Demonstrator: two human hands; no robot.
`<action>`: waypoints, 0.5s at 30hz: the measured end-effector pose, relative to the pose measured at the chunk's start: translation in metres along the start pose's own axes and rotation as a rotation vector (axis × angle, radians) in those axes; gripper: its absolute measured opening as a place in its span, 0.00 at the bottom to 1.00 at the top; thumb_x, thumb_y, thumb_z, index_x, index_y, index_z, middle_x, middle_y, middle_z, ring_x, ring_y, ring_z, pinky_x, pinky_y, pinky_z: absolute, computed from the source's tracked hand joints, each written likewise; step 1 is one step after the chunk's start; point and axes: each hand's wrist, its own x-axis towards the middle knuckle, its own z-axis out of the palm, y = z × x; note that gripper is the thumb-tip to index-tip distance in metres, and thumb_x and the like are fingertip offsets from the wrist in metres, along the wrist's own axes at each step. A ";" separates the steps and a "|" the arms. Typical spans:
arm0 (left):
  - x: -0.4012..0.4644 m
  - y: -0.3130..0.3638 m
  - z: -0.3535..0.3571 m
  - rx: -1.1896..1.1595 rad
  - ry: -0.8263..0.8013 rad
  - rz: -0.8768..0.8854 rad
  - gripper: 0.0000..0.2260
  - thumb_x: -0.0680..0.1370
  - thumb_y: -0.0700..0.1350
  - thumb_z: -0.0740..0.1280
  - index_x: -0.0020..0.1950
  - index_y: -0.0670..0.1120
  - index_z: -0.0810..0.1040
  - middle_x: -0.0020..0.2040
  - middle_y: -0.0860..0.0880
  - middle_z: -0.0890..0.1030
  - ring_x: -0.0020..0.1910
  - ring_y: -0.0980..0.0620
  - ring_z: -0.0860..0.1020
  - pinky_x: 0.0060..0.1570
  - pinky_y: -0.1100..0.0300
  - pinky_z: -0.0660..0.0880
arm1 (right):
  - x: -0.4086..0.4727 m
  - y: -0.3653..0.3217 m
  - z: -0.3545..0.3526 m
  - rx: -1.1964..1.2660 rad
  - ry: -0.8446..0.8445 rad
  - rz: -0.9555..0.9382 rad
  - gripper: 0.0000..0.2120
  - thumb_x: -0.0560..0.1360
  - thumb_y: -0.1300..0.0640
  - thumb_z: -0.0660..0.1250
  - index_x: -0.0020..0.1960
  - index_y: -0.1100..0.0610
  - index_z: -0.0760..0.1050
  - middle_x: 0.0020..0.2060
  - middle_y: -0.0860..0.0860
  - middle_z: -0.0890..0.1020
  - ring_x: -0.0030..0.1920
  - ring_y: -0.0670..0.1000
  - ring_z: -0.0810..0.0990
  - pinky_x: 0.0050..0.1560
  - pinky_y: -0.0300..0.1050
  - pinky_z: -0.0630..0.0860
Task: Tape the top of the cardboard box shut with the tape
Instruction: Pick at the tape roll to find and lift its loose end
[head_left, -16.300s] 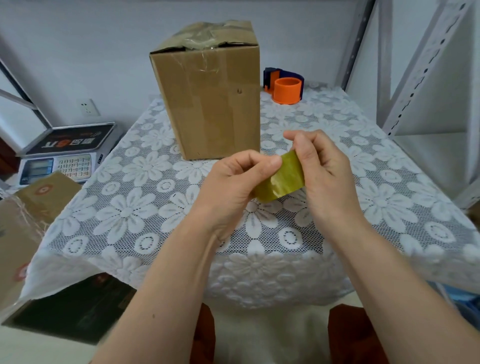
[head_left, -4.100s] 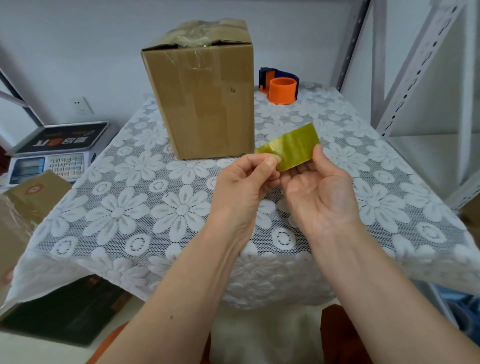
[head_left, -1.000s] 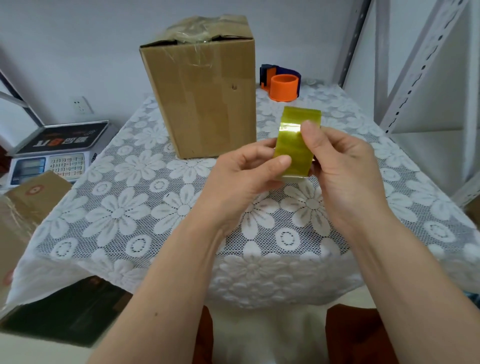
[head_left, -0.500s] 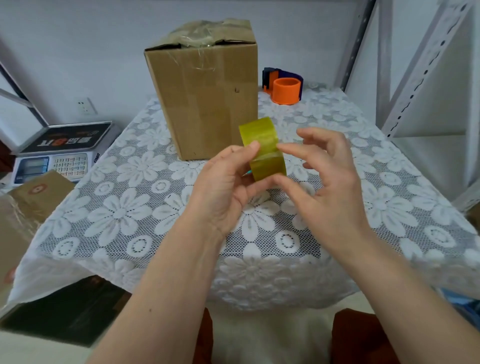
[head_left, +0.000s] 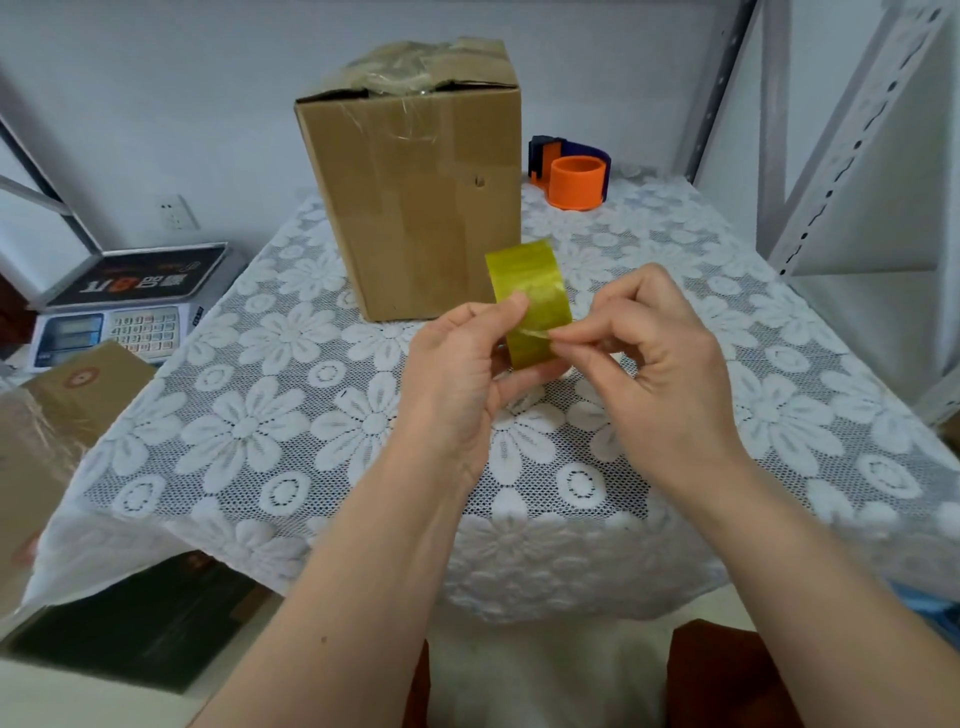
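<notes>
Above the near edge of the white lace-flower tablecloth (head_left: 270, 431), the person holds a small yellow-green roll of clear sticky tape (head_left: 530, 301) up in the air between both hands. The left hand (head_left: 457, 379) has its fingers and thumb curled round the roll and grips it. The right hand (head_left: 654, 374) pinches at the side of the roll with thumb and first finger, and I think it is picking for the loose end.

The tall brown cardboard box (head_left: 421, 192) stands farther back on the table, well apart from the hands. Its top flaps look lumpy and not flat, with some old crinkly clear tape on them. An orange and blue tape holder (head_left: 574, 179) sits just beside the box, at the back.

The roll looks light and easy to hold in one hand. The tape itself should be thin, floppy and very sticky, so it may fold and stick to itself or to fingers. I would hold the roll by its edges and pull the end out slowly. The box looks stiff, but its top may sag when pushed.
</notes>
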 end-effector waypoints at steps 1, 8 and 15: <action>0.000 0.000 0.000 -0.004 0.009 -0.003 0.07 0.76 0.38 0.68 0.51 0.37 0.76 0.45 0.36 0.83 0.43 0.43 0.83 0.42 0.49 0.82 | 0.000 0.001 0.000 0.009 -0.021 -0.001 0.02 0.71 0.65 0.72 0.41 0.60 0.81 0.40 0.48 0.73 0.40 0.42 0.73 0.43 0.32 0.71; 0.000 0.002 0.001 -0.003 0.058 0.024 0.07 0.76 0.39 0.67 0.47 0.34 0.77 0.39 0.40 0.84 0.37 0.46 0.83 0.34 0.56 0.80 | -0.002 0.005 -0.002 0.075 -0.121 0.038 0.01 0.71 0.66 0.71 0.41 0.61 0.81 0.42 0.51 0.74 0.43 0.49 0.77 0.47 0.39 0.75; -0.004 0.003 -0.001 0.127 -0.260 0.312 0.16 0.74 0.28 0.61 0.56 0.45 0.67 0.50 0.42 0.80 0.49 0.42 0.83 0.51 0.45 0.80 | 0.004 0.002 -0.008 0.218 0.067 0.133 0.10 0.71 0.67 0.71 0.41 0.52 0.79 0.42 0.51 0.78 0.43 0.42 0.79 0.47 0.35 0.75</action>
